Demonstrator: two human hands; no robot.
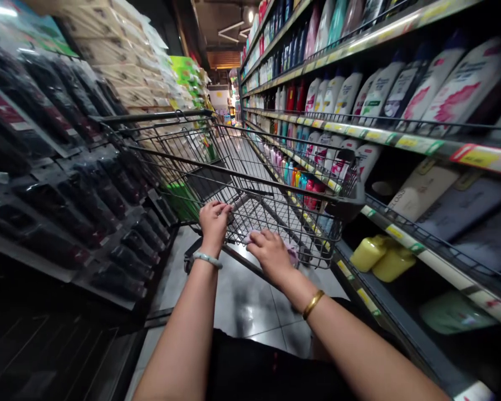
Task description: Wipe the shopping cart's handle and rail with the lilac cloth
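A black wire shopping cart (250,184) stands in the aisle ahead of me, with bare mesh on its bottom. My left hand (214,224) is at the near lower side of the basket, thumb and fingers pressed together; what lies between them is hidden. Beside it, my right hand (272,255) has its fingers curled over a pale purple cloth (293,255) against the near wires. Most of the cloth is covered by that hand. A pale bracelet (207,260) circles the left wrist and a gold bangle (313,304) the right.
Shelves at right hold several shampoo bottles (463,83), with yellow containers (369,253) lower down. Black items in clear packaging (58,189) hang at left, close to the cart. Stacked tan packs (117,50) stand behind them. Shiny floor tiles (250,303) lie underneath.
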